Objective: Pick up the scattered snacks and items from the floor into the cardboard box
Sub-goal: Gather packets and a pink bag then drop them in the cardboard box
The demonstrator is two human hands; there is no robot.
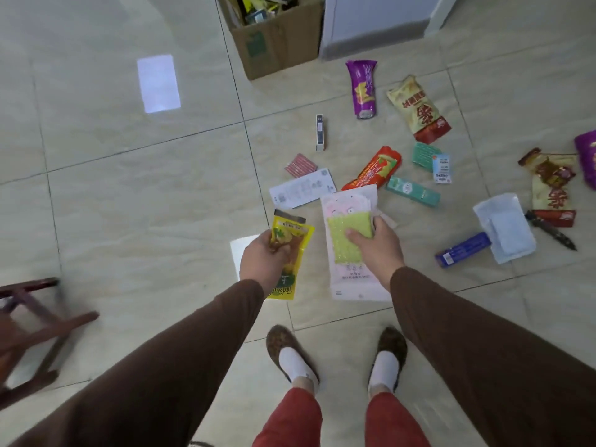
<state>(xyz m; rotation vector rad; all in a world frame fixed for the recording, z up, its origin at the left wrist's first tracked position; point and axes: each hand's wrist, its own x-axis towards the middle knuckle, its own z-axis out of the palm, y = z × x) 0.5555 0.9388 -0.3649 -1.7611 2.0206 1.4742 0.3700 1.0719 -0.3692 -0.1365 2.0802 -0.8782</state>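
My left hand [263,262] grips a yellow snack packet [288,250] above the floor. My right hand [377,245] holds a white and pink pack with a green sponge [346,237] in it. The open cardboard box [277,43] stands at the top centre, with several items inside. Scattered on the tiles lie a purple snack bag [363,88], a yellow and red bag [417,109], an orange-red packet [377,167], green boxes [412,191], a white slim box [319,132], a white leaflet [301,188] and a small red pack [300,165].
Further right lie a white plastic pack [504,227], a blue box [462,250], another yellow and red bag [553,185] and a dark stick-shaped item [553,232]. A wooden stool [29,330] stands at the left. A white cabinet [374,24] sits right of the box. My feet are below.
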